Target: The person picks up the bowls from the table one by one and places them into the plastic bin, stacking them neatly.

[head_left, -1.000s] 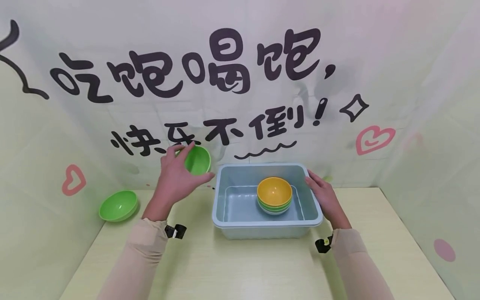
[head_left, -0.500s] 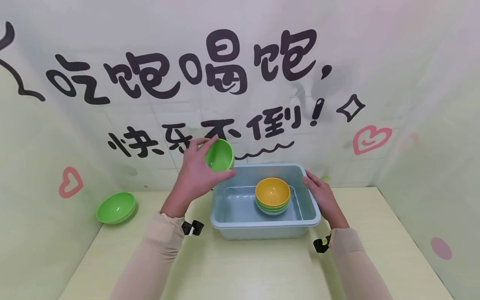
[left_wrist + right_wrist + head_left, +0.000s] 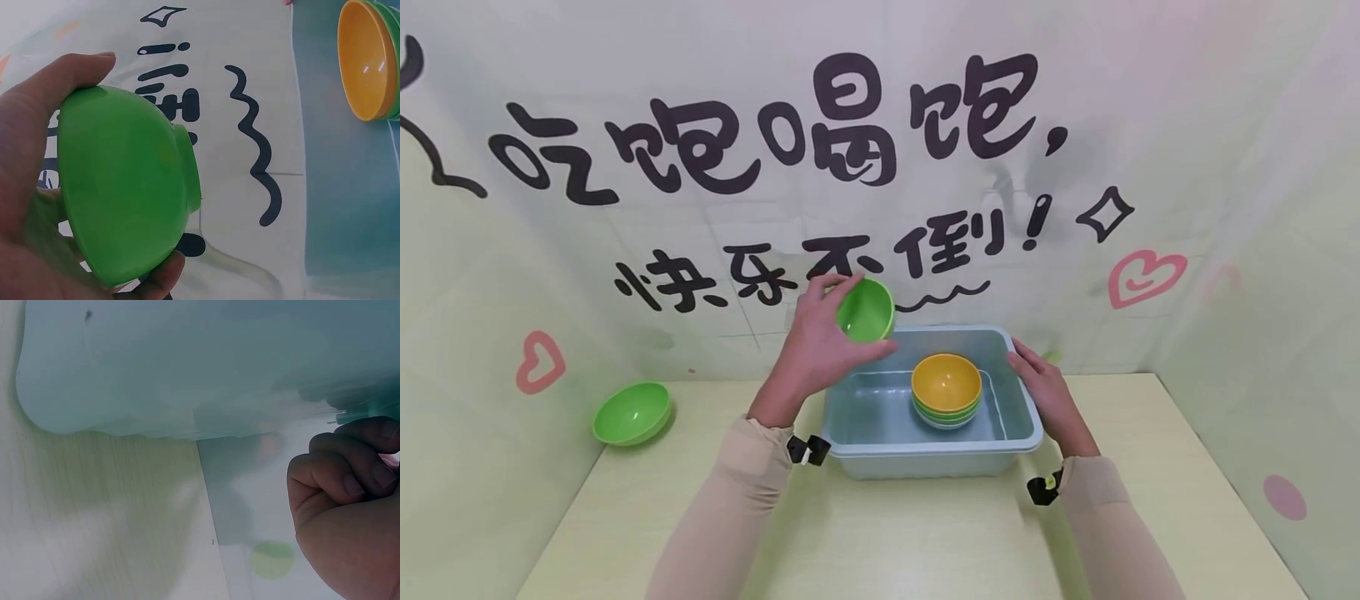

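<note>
My left hand [image 3: 827, 342] pinches a small green bowl [image 3: 867, 312] by its rim, thumb on one side and fingers on the other. The bowl is tilted and hangs above the back left of a light blue plastic basin [image 3: 932, 451]. Its rounded outside and foot face the camera in the left wrist view. Inside the basin, right of the middle, a yellow bowl [image 3: 946, 383] tops a stack with green and pale bowls beneath it. My right hand [image 3: 1051, 402] grips the basin's right rim, fingers [image 3: 337, 475] curled in the right wrist view.
Another green bowl [image 3: 634, 414] sits at the far left of the light wooden table [image 3: 895, 542], close to the left wall. A white backdrop [image 3: 880, 50] with black lettering and pink hearts stands behind the basin.
My left hand has carried the green bowl rightward, from left of the basin to over its back left part. My right hand stays on the basin's rim.
</note>
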A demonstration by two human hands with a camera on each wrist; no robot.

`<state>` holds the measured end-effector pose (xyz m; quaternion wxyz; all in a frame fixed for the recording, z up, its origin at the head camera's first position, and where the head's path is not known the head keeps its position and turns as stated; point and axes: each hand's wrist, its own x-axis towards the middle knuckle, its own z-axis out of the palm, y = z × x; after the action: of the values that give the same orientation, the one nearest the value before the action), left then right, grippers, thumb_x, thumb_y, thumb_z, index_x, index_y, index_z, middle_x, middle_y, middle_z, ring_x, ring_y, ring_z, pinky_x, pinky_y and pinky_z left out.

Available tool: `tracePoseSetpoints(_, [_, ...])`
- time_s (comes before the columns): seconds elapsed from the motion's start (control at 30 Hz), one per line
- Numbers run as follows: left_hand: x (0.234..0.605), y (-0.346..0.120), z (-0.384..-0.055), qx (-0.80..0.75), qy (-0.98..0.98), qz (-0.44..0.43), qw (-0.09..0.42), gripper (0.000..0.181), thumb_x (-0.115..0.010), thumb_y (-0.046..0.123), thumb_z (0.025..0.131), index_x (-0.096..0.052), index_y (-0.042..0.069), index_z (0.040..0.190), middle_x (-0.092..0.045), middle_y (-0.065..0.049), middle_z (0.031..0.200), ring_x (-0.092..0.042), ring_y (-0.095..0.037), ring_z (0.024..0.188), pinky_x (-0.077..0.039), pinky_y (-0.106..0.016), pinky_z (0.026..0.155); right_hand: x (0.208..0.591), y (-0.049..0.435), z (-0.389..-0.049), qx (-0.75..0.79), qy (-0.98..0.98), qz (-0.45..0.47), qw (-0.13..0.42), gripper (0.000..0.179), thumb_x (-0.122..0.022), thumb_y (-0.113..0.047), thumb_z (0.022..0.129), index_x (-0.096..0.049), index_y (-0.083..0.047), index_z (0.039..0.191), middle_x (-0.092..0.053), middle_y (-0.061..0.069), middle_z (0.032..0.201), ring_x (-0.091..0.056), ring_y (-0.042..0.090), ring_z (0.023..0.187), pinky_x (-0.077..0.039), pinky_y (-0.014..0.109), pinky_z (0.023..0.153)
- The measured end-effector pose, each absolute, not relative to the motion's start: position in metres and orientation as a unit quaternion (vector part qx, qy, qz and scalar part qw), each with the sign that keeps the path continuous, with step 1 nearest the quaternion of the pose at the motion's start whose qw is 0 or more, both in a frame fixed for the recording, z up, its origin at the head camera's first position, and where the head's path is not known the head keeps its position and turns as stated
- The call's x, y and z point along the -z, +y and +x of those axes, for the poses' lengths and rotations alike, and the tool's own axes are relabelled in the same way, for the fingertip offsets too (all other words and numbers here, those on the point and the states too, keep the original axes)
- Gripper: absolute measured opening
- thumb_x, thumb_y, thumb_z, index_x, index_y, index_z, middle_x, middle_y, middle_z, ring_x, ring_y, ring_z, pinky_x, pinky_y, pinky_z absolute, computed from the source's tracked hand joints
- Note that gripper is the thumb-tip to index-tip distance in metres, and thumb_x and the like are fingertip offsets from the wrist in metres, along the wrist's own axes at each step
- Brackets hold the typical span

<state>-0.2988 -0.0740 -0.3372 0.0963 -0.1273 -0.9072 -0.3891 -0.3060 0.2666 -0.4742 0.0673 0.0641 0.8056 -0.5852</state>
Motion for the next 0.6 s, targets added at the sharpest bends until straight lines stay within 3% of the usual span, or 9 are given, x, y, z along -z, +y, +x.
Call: tracePoseSetpoints(0.6, [0.342,-0.036,-0.313,0.382,-0.896,-0.19,0.124,0.102,-0.091,0.053,0.064,-0.048,0.027,0.153,-0.038,-0.001,0.154,-0.038,-0.027,0.137,-0.054,-0.049,0.096,0.471,0.263,-0.302,0.594,0.8,0.065,0.065,0.07,-0.042,-0.062,0.102,-0.023,-0.033,0.163,-0.024,0.003,0.171,-0.035,0.037,0.151,-0.04,0.055,0.116])
